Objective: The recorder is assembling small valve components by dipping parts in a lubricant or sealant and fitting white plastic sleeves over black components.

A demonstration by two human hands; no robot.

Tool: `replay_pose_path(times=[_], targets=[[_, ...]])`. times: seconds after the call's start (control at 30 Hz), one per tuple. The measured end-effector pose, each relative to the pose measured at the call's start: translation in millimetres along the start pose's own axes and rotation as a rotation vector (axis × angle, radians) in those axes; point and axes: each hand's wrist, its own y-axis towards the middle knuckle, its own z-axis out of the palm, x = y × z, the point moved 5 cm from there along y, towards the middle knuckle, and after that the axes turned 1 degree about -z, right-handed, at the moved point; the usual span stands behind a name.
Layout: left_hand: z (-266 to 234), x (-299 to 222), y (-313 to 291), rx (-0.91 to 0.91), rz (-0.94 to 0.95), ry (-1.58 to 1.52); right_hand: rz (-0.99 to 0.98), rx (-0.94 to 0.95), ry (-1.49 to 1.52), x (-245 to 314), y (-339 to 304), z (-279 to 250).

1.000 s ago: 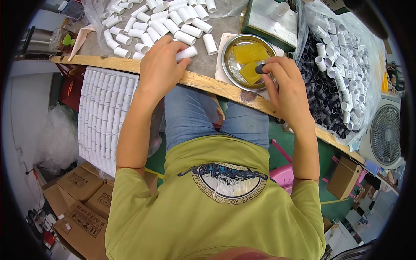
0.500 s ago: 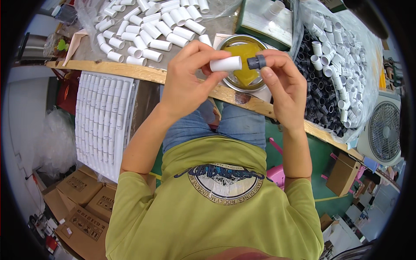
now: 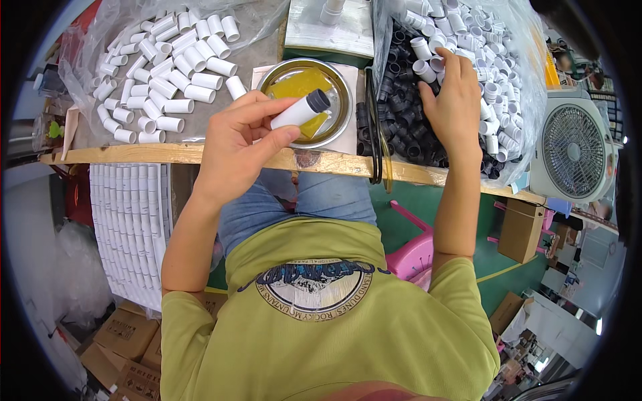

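Note:
My left hand pinches a white plastic tube between thumb and fingers, tilted up to the right. A dark grey ring-like end piece sits in the tube's upper end. Beneath it is a round metal bowl with a yellow sheet or pad inside, partly hidden by hand and tube. Over on the right, my right hand reaches over a heap of fittings, thumb and fingers apart. Black fittings lie by its thumb, and white fittings are near its fingertips.
Many loose white tubes cover the table's left. A metal-topped box stands behind the bowl. Black bands hang over the wooden edge. Rows of white tubes stand lower left; a fan is at right, a pink stool below.
The dark end piece, earlier in my right hand and apart from the tube, is now in the tube's end. My right hand has moved right to the fittings heap. The whole view has shifted.

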Motion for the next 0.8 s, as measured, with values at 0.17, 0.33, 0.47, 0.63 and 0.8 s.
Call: replay_pose_path(times=[0.17,0.33,0.47,0.63,0.8], targets=[[10,2,2,0.051,-0.012,-0.005,-0.169,-0.017,-0.193,-4,16,28],[15,2,4,0.08,-0.004,0.008,-0.337,0.004,-0.038,-13,36,40],[20,0,11,0.093,-0.007,-0.033,-0.418,0.0,0.062,-21,40,39],[25,-3,29,0.046,0.02,0.009,-0.229,-0.124,0.19,-14,31,-3],[20,-1,49,-0.002,0.044,0.154,-0.456,0.076,0.413,49,7,-1]])
